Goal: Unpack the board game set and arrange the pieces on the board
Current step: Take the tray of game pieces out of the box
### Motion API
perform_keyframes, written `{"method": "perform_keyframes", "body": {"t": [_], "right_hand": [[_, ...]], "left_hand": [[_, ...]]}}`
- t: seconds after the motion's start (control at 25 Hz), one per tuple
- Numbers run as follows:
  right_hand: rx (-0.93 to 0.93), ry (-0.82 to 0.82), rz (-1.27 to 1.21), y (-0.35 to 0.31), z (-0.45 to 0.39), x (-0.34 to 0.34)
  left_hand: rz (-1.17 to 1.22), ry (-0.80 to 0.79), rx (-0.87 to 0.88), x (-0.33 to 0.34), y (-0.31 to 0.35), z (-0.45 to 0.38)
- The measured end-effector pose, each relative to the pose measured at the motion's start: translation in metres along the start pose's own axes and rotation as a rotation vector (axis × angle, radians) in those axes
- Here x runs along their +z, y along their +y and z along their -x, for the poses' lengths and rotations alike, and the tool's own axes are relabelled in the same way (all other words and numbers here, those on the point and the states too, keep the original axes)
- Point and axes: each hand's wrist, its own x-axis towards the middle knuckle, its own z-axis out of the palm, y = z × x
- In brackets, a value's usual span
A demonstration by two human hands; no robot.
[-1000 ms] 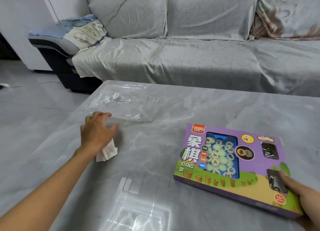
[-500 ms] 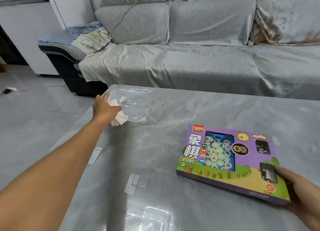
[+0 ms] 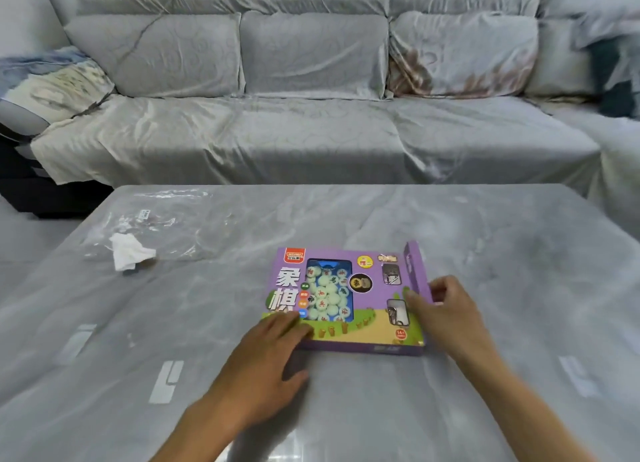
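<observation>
Flat on the table, the box reads "XIANG QI" partly; left hand presses it open-fingered, right hand pinches its raised flap.

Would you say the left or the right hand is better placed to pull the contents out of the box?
Probably the right hand: it grips the raised end flap at the box's open side, while the left hand rests flat on the near corner, steadying it.

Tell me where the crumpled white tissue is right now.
In the head view, the crumpled white tissue lies on the table's far left part, on the edge of a clear plastic bag, well left of the purple game box.
</observation>
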Motion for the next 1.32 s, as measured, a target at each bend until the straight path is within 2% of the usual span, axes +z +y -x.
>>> {"method": "perform_keyframes", "body": {"t": [0.08,0.16,0.28,0.4,0.52,0.6,0.76,0.92,1.0,1.12,1.28,1.32], "right_hand": [[0.007,-0.076,-0.236,-0.002,-0.001,0.002],[0.01,-0.161,-0.288,-0.002,-0.001,0.002],[0.152,-0.259,-0.419,0.001,-0.001,0.007],[0.28,-0.358,-0.525,0.005,-0.004,0.008],[0.356,-0.483,-0.659,0.007,-0.006,0.005],[0.403,-0.506,-0.667,0.007,-0.007,0.007],[0.438,-0.343,-0.628,0.011,-0.016,0.008],[0.467,0.016,-0.599,0.027,-0.034,-0.029],[0.455,0.054,-0.541,0.034,-0.035,-0.041],[0.389,-0.006,-0.29,0.04,-0.033,-0.028],[0.362,0.18,-0.227,0.05,-0.043,-0.043],[0.344,0.242,-0.123,0.05,-0.042,-0.051]], "left_hand": [[0.003,0.086,-0.009,0.009,0.001,-0.001],[0.015,0.132,-0.017,0.015,0.001,-0.011],[-0.034,0.147,-0.009,0.024,0.0,-0.022],[0.024,0.187,-0.025,0.027,-0.007,-0.023],[0.053,0.192,-0.004,0.021,-0.013,-0.022],[0.05,0.194,-0.001,0.018,-0.013,-0.02],[0.058,0.18,-0.017,0.011,-0.012,-0.018],[0.065,0.182,-0.035,0.006,-0.016,-0.018],[0.06,0.177,-0.069,0.007,-0.017,-0.018],[0.004,0.172,-0.108,0.009,-0.019,-0.019],[-0.049,0.208,-0.135,0.008,-0.029,-0.016],[-0.083,0.223,-0.104,0.01,-0.028,-0.016]]}}
